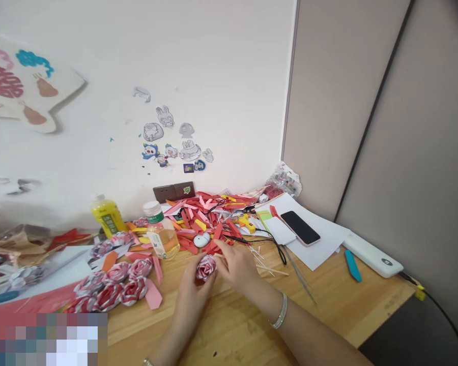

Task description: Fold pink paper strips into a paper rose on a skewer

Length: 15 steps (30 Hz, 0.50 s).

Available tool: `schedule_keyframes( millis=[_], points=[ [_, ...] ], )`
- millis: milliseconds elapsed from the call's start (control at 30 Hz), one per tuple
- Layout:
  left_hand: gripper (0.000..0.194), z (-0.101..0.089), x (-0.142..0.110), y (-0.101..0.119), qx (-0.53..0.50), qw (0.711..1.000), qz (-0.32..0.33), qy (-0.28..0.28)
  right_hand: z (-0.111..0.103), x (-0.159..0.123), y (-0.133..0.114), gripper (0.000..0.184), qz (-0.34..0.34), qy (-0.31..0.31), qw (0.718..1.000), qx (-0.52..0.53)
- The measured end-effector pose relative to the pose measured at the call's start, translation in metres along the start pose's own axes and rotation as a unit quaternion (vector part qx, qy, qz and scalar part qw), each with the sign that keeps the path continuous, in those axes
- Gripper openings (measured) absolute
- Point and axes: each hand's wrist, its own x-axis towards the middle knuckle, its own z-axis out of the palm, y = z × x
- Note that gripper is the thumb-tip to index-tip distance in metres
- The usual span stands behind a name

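A small paper rose (206, 266), red and pink with pale edges, sits between both my hands just above the wooden table (339, 300). My left hand (191, 295) cups it from below and the left, fingers curled round it. My right hand (238, 264) pinches its right side with the fingertips. A silver bracelet circles my right wrist. Several finished paper roses (114, 284) lie in a cluster to the left.
A heap of red and pink paper strips (206, 218) lies behind my hands. A yellow bottle (107, 216), a clear bottle (160, 236), a phone (299, 227) on white sheets, a white power bank (370, 254), a blue pen (353, 265) and thin sticks (263, 259) surround it.
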Motion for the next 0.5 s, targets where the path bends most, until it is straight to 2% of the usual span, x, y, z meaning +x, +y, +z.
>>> schedule_keyframes(
  millis=[67,200,367,500],
  points=[
    [0.042,0.003,0.001,-0.004,-0.034,0.999,0.004,-0.003,-0.003,0.003,0.002,0.035,0.021,0.013,1.0,0.008],
    [0.048,0.005,0.001,-0.009,-0.053,0.999,-0.006,-0.002,-0.002,0.004,0.004,0.021,0.025,0.012,0.999,0.015],
    [0.056,0.004,0.002,-0.007,-0.019,1.0,-0.014,0.013,0.006,0.002,0.005,0.012,-0.041,-0.028,0.999,0.022],
    [0.056,0.003,0.002,-0.005,0.0,0.999,-0.014,0.033,0.008,0.0,0.005,0.015,-0.066,-0.022,0.997,0.033]
  ],
)
